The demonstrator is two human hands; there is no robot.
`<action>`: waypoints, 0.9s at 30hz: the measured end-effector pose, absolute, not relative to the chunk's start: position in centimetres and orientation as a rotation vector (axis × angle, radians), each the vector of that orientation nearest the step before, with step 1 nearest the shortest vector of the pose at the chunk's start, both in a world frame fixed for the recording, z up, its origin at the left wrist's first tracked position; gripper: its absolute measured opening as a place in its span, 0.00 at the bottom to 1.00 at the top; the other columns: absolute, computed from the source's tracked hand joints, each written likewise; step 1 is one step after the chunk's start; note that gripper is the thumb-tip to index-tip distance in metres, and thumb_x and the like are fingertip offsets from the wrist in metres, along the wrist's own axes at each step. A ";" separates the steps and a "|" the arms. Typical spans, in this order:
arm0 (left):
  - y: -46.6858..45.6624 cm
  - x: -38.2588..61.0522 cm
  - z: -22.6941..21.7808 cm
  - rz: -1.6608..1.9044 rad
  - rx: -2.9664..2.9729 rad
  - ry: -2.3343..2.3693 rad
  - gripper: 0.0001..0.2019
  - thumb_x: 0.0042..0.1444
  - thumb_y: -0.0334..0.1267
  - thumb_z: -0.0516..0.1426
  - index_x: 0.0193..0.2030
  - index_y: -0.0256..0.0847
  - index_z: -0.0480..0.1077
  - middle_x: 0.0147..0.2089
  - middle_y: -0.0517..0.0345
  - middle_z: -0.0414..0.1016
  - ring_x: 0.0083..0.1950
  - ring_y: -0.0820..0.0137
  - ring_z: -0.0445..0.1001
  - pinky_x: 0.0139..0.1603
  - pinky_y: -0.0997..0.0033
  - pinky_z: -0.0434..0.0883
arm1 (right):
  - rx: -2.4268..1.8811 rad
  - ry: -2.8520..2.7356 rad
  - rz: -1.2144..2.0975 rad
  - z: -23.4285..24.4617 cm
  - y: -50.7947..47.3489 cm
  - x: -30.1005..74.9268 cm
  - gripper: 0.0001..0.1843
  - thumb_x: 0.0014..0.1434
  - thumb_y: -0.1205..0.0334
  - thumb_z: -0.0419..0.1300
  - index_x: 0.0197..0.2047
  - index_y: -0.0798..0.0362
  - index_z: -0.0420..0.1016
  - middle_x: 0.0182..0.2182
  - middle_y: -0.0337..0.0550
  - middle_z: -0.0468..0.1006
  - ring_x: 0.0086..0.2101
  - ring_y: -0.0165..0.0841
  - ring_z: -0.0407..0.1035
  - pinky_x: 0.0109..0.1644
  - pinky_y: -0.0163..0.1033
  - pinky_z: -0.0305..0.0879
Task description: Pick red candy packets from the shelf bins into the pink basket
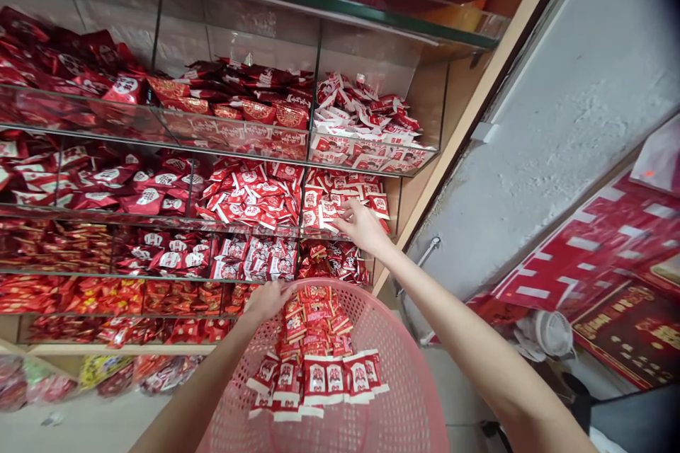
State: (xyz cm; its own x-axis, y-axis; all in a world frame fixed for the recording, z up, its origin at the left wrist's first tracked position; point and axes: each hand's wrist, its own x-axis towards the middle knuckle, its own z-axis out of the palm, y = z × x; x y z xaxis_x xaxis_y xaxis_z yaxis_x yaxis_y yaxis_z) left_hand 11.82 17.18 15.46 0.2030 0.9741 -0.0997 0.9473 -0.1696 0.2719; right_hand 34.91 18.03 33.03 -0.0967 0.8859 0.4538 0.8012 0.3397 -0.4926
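Observation:
A pink perforated plastic basket (393,340) is in front of me, below the shelves. My left hand (267,299) is closed over its far rim, on the left side. Inside lie small red candy packets with white ends (324,379), and behind them a pile of red and gold packets (313,315). My right hand (364,228) reaches into a glass compartment at the right end of a shelf. Its fingers pinch at a red and white candy packet (328,211) among many similar ones; the fingertips are partly hidden.
Glass dividers split the shelves into compartments of red wrapped sweets (249,191). A glass shelf edge (297,3) crosses overhead. The wooden side panel (425,216) stands close to my right forearm, with a grey wall (574,106) beyond. Bagged goods (106,371) lie below left.

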 end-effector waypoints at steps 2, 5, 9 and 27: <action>17.2 11.8 15.4 0.146 2.206 1.821 0.31 0.57 0.60 0.38 0.42 0.38 0.72 0.40 0.42 0.78 0.43 0.55 0.76 0.40 0.64 0.68 | -1.484 -1.971 0.083 33.0 18.3 34.4 0.18 0.52 0.62 0.60 0.46 0.56 0.66 0.40 0.49 0.73 0.41 0.39 0.66 0.44 0.42 0.61; 17.2 11.8 15.3 0.149 2.198 1.827 0.31 0.57 0.60 0.39 0.42 0.39 0.72 0.40 0.42 0.78 0.44 0.56 0.76 0.41 0.65 0.68 | -1.482 -2.036 -0.008 33.1 18.2 33.8 0.16 0.52 0.64 0.60 0.45 0.55 0.65 0.44 0.50 0.68 0.46 0.40 0.63 0.47 0.44 0.60; 17.2 11.8 15.4 0.127 2.201 1.840 0.29 0.58 0.58 0.39 0.41 0.38 0.72 0.41 0.42 0.78 0.44 0.56 0.75 0.41 0.65 0.67 | -1.467 -2.074 -0.027 33.3 18.4 33.5 0.16 0.52 0.64 0.60 0.44 0.54 0.64 0.44 0.48 0.66 0.43 0.38 0.64 0.44 0.42 0.62; 17.3 11.7 15.5 0.143 2.229 1.814 0.31 0.58 0.59 0.38 0.40 0.38 0.72 0.40 0.42 0.78 0.43 0.57 0.76 0.41 0.65 0.68 | -1.176 -1.729 -0.127 33.1 20.3 36.4 0.17 0.64 0.55 0.46 0.38 0.55 0.72 0.34 0.46 0.74 0.35 0.34 0.69 0.43 0.39 0.62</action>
State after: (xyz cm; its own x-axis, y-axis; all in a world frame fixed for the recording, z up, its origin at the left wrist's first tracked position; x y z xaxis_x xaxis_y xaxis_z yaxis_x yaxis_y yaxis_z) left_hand 11.74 17.26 15.50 0.2139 0.9728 -0.0889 0.9468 -0.1840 0.2642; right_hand 36.38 20.25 33.13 -0.0276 0.6426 0.7657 0.7476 0.5218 -0.4109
